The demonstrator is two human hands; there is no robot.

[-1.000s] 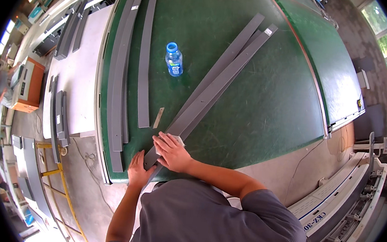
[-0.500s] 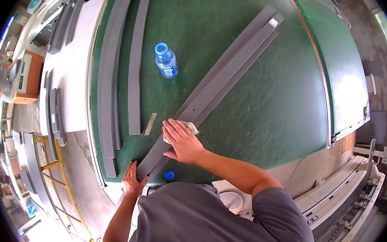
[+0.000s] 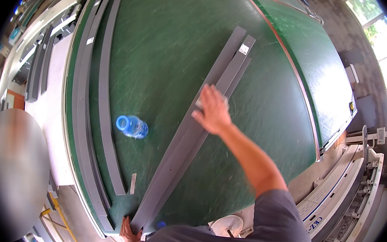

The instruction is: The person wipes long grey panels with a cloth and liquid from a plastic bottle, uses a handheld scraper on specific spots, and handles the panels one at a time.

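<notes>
A long grey metal profile [image 3: 171, 167] with channel-like folds lies slantwise on the green tabletop [image 3: 172, 42], a white label near its far end. My left hand [image 3: 129, 234] grips its near end, thumb on one side and fingers on the other. Farther up the profile, my right hand [image 3: 213, 108] presses down with its fingers laid forward. A whitish cloth [image 3: 199, 103] shows at the edge of that palm, mostly hidden under it. To the left stands a blue-tinted plastic bottle [image 3: 134, 127], uncapped. A blue cap [image 3: 161, 224] sits close to my body.
More grey profiles [image 3: 106, 91] run along the table's left side, with a small flat strip [image 3: 133, 183] by their near ends. A second green table [image 3: 298, 61] adjoins at the right. White machinery [image 3: 334, 186] stands at the lower right. A blurred pale shape [image 3: 14, 175] covers the left edge.
My right hand has slid up the profile, away from me, with the cloth. My left hand stays at the near end. The whole view has shifted, so the table things appear lower.
</notes>
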